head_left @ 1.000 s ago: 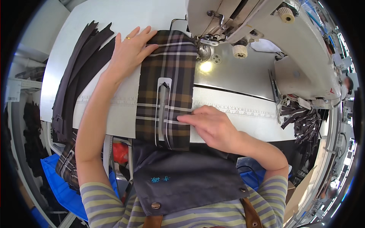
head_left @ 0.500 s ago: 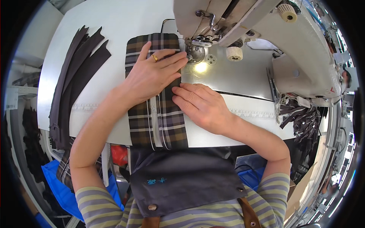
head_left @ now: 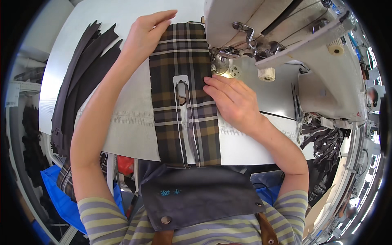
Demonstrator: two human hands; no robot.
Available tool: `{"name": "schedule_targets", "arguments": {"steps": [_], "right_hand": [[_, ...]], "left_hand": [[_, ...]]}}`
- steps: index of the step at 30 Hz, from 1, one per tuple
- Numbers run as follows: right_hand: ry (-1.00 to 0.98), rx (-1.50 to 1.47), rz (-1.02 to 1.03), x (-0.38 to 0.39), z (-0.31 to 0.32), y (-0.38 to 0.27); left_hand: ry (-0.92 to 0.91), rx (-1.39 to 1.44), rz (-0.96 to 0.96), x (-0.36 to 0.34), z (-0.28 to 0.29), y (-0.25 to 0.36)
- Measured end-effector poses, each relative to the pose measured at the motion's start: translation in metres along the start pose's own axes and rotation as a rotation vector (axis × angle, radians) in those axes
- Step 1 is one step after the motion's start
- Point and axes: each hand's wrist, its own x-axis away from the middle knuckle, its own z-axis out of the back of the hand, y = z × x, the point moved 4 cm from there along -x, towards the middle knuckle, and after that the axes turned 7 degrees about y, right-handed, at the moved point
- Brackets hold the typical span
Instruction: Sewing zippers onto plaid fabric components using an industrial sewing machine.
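A long plaid fabric panel [head_left: 163, 118] in brown, black and white lies lengthwise on the sewing table. Down its middle runs a white-edged slit, with a small grey, rounded piece at the far end. My left hand [head_left: 148, 36] is at the panel's far left corner, fingers stretched out and thumb apart. At the right edge, my right hand [head_left: 234, 100] has its fingers pressed together, tips over the fabric; its thumb is hidden. Just beyond those fingertips is the presser foot of the sewing machine [head_left: 326, 77], beside the panel's edge.
Several dark fabric strips [head_left: 81, 85] lie at the left. Scissors [head_left: 295, 98] rest by the machine's base, near a bundle of dark strips [head_left: 324, 139] at the right. A printed ruler [head_left: 130, 117] crosses the table. Below the left edge hangs a blue bin [head_left: 61, 204].
My left hand has lifted off the panel's middle and moved to its far left corner, uncovering the slit. My right fingertips have slid farther along the right edge. The view has shifted slightly.
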Motion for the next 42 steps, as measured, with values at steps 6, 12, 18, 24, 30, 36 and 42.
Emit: {"name": "schedule_targets", "arguments": {"steps": [6,12,18,24,30,36,42], "right_hand": [[-0.002,-0.01,-0.012,0.0,-0.002,0.001],[-0.018,-0.01,-0.008,-0.001,-0.001,0.001],[-0.009,-0.017,-0.025,-0.002,-0.002,0.0],[0.002,0.001,-0.028,-0.004,-0.001,0.001],[0.009,0.007,-0.124,-0.009,-0.008,0.019],[-0.066,0.214,-0.127,0.005,0.009,0.027],[-0.044,0.248,-0.087,0.02,0.02,0.022]], "left_hand": [[0.061,-0.023,0.005,0.019,0.019,-0.014],[0.055,-0.072,-0.011,-0.027,0.0,-0.039],[-0.168,-0.176,-0.229,-0.036,-0.005,-0.028],[-0.237,0.258,0.139,-0.023,0.004,-0.025],[0.317,-0.33,-0.409,-0.02,0.008,0.003],[-0.043,-0.367,-0.355,0.055,-0.02,0.039],[-0.072,-0.425,-0.387,0.076,-0.032,0.05]]}}
